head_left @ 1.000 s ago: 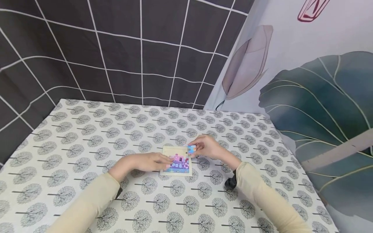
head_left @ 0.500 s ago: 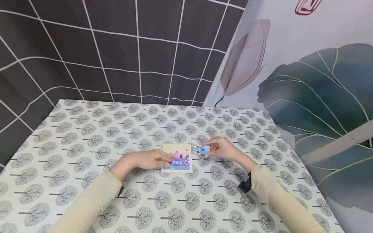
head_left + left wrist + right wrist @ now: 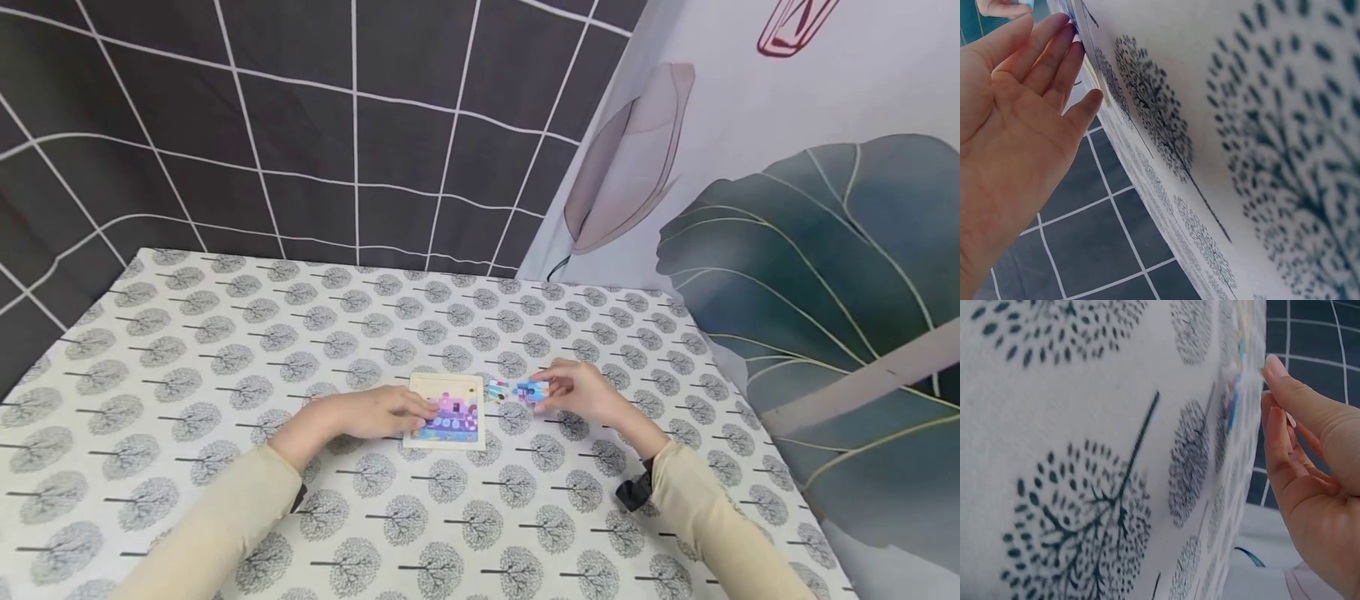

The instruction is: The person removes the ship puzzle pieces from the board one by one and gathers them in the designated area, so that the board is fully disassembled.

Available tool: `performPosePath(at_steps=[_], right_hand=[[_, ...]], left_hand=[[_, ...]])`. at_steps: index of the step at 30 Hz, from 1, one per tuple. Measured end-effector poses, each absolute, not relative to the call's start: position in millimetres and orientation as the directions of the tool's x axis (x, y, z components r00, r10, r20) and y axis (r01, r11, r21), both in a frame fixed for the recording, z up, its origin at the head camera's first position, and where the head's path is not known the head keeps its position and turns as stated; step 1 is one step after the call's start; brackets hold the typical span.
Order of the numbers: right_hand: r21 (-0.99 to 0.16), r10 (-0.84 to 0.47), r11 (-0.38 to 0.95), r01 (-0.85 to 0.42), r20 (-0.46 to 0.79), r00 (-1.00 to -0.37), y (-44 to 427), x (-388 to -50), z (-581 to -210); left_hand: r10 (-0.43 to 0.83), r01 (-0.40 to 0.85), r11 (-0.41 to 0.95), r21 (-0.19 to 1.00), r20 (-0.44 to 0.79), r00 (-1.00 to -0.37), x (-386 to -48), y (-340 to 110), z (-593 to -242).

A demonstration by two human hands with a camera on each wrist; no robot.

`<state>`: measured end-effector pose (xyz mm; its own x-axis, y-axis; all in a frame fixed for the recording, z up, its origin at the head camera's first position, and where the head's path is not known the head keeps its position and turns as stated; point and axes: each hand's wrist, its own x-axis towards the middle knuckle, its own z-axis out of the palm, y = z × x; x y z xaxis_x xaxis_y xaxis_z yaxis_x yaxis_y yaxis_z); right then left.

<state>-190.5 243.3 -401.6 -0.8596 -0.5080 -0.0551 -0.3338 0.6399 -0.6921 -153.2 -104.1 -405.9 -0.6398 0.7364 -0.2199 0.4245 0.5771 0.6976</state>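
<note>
A square, pale-framed puzzle board with a pink and purple picture lies on the cloth. My left hand rests its fingers on the board's left side, fingers extended; the left wrist view has this hand with its fingertips at the board's edge. To the right of the board, my right hand pinches a blue puzzle piece between thumb and fingers, low over other colourful pieces. Seen from the right wrist, the hand has its fingertips close together, the piece mostly hidden, with pieces on the cloth beyond.
A white cloth printed with grey trees covers the table. Behind it hangs a dark curtain with white grid lines, and a leaf-patterned light curtain hangs on the right.
My right hand has moved right, away from the board's upper right corner, carrying the blue piece to the loose pieces. My left hand has stayed on the board.
</note>
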Motion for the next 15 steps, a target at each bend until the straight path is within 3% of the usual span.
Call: performPosePath(at_steps=[7, 15], right_hand=[[-0.666, -0.439, 0.695, -0.270, -0.097, -0.893, 255.9, -200.0, -394.7], [-0.700, -0.491, 0.652, -0.293, -0.095, -0.866, 270.9, -193.0, -406.0]], left_hand=[[0.737, 0.442, 0.571, 0.692, -0.194, -0.648, -155.6, -105.7, -400.6], [0.725, 0.420, 0.591, 0.688, -0.225, -0.652, -153.4, -103.8, -400.1]])
